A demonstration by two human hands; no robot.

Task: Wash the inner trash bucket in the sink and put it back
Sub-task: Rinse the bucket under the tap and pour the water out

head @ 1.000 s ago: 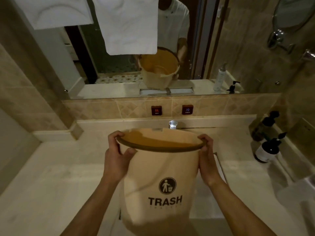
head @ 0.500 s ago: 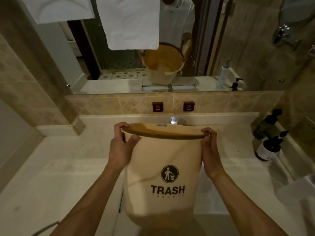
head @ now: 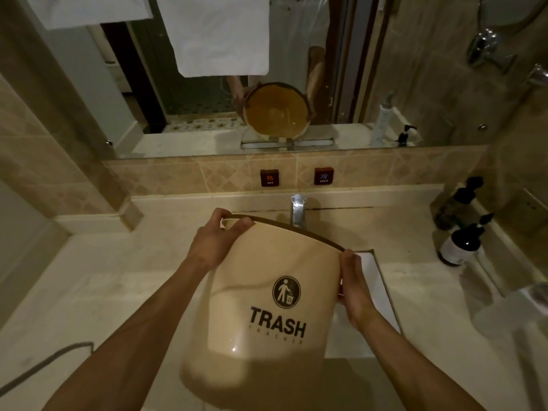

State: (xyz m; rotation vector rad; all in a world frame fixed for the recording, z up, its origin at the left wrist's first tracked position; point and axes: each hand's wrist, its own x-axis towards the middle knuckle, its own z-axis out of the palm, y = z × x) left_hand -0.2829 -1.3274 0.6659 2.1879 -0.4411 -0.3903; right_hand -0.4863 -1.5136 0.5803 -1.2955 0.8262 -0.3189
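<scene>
A beige trash bucket (head: pixel 261 318) with a dark rim and the word TRASH printed on its side hangs over the sink (head: pixel 376 280), tipped forward and to the right so its mouth faces the faucet (head: pixel 297 210). My left hand (head: pixel 213 241) grips the rim at the upper left. My right hand (head: pixel 355 289) holds the rim and wall at the right. The mirror (head: pixel 415 69) shows the bucket's orange-lit inside. Most of the sink basin is hidden behind the bucket.
Hot and cold buttons (head: pixel 269 178) sit on the tiled backsplash above the faucet. Two dark pump bottles (head: pixel 462 241) stand on the counter at the right. White towels (head: pixel 219 34) hang over the mirror. A grey cable (head: pixel 44 366) lies on the counter's left.
The bucket has tilted forward, its mouth turning away from me toward the faucet and its right side dropping. Both hands kept their grip on the rim.
</scene>
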